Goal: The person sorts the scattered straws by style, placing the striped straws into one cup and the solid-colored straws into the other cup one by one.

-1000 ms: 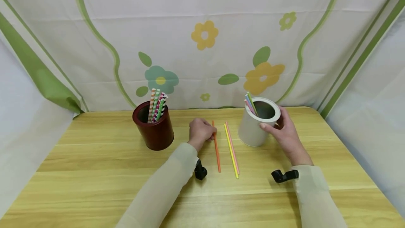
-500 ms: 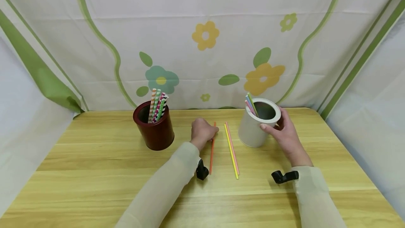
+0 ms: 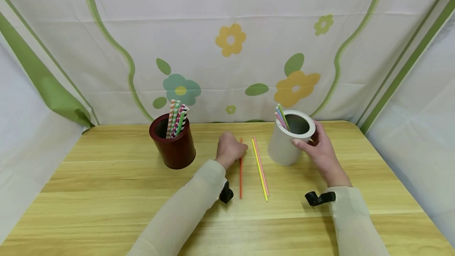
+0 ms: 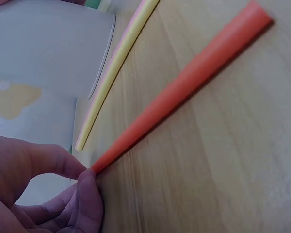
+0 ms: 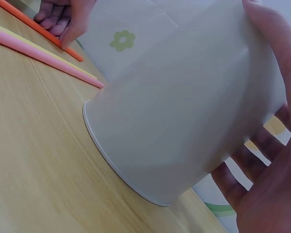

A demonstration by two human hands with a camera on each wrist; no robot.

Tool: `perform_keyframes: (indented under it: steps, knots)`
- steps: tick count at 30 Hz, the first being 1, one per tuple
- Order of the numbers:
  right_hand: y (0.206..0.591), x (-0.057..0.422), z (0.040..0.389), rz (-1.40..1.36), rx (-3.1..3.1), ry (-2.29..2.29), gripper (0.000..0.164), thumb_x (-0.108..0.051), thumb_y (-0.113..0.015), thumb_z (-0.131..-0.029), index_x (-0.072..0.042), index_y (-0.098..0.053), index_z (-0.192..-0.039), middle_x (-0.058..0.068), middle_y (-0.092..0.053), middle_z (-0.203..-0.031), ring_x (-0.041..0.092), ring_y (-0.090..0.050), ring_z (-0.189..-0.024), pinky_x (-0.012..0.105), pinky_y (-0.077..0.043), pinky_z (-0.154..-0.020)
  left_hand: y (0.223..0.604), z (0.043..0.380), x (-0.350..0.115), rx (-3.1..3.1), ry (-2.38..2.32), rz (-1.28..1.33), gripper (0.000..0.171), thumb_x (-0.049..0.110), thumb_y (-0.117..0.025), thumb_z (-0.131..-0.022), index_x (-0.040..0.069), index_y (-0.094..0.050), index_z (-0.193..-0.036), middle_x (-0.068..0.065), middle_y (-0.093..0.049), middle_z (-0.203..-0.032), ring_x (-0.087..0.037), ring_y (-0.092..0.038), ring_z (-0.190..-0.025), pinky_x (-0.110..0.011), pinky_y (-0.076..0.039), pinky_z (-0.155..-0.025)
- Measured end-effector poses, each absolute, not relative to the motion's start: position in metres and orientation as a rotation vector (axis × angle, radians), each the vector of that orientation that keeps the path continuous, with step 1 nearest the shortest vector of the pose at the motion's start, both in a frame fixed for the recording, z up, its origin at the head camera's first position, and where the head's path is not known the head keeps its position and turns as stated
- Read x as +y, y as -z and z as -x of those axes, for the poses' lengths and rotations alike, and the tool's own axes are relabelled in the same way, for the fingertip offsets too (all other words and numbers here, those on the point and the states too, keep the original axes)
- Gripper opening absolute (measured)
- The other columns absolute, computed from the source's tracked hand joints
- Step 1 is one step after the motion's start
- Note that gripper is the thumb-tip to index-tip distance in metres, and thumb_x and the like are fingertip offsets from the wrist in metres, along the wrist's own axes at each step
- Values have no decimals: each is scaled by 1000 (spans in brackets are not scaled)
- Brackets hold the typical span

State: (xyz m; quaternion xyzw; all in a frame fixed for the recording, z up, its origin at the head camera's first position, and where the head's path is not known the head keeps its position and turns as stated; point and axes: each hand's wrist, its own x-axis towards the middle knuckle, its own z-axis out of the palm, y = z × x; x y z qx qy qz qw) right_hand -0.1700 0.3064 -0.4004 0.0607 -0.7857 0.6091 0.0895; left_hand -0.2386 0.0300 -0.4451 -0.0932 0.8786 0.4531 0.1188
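Between the thumb and a finger of my left hand [image 3: 230, 148] is an orange straw [image 3: 241, 181], pinched toward its far end while it lies along the tabletop. The left wrist view shows that straw [image 4: 184, 85] close up, fingertips at its far end. Just right of it lie a yellow straw [image 3: 262, 177] and a pink straw [image 3: 261, 161], side by side. My right hand [image 3: 323, 153] grips a white can [image 3: 284, 147] at its right side, thumb near the rim. The can stands on the table with several plain straws [image 3: 281, 117] leaning inside.
A dark red can [image 3: 177, 151] stands on the left, holding several patterned paper straws [image 3: 176, 119]. The wooden table [image 3: 106, 200] ends at a white flowered curtain [image 3: 199, 3] behind. More white cloth hangs at both sides.
My left hand has shifted slightly right, and the orange straw's near end has swung left, then partly back right. The right hand and white can have stayed in place.
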Motion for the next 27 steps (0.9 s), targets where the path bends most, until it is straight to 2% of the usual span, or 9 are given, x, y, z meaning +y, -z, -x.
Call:
perform_keyframes:
  steps: [6, 10, 13, 17, 20, 27]
  knots:
    - [401, 307, 171, -186, -2335, -1815, 73, -4, -76, -99, -18, -41, -160, -15, -52, -141, 4, -50, -128, 11, -46, -98, 442, 235, 31, 2587, -1320, 262, 52, 21, -83, -88, 20, -45, -52, 0, -55, -47, -16, -55, -41, -29, -45, -43]
    - [402, 307, 170, -184, -2331, -1825, 73, -4, -77, -98, -19, -41, -160, -15, -52, -141, 4, -50, -128, 11, -46, -97, 428, 223, 26, 2516, -1439, 285, 46, 15, -77, -91, 14, -52, -52, -3, -62, -49, -16, -58, -43, -27, -48, -46]
    - [402, 307, 170, -177, -2332, -1829, 73, -5, -76, -98, -19, -40, -161, -15, -52, -141, 4, -50, -128, 11, -46, -97, 415, 211, 21, 2414, -1604, 330, 34, 10, -74, -94, 6, -65, -61, -8, -69, -57, -16, -64, -47, -27, -57, -50]
    - [402, 307, 168, -166, -2341, -1822, 73, -5, -76, -99, -19, -40, -161, -16, -52, -141, 4, -50, -128, 10, -45, -97, 405, 202, 17, 2284, -1756, 379, 18, 8, -74, -97, -3, -77, -82, -12, -75, -69, -14, -68, -52, -26, -64, -58]
    - [403, 307, 168, -169, -2340, -1825, 73, -5, -76, -99, -19, -40, -161, -16, -52, -141, 4, -50, -128, 10, -45, -97, 403, 199, 14, 2234, -1830, 367, 13, 7, -75, -97, -3, -79, -91, -12, -76, -74, -13, -68, -55, -28, -65, -61]
    - [403, 306, 169, -178, -2332, -1832, 73, -5, -75, -99, -19, -40, -161, -14, -52, -142, 6, -49, -128, 11, -45, -97, 395, 199, 7, 2149, -2026, 285, 7, 4, -74, -92, 0, -78, -97, -12, -78, -84, -18, -76, -67, -40, -69, -74]
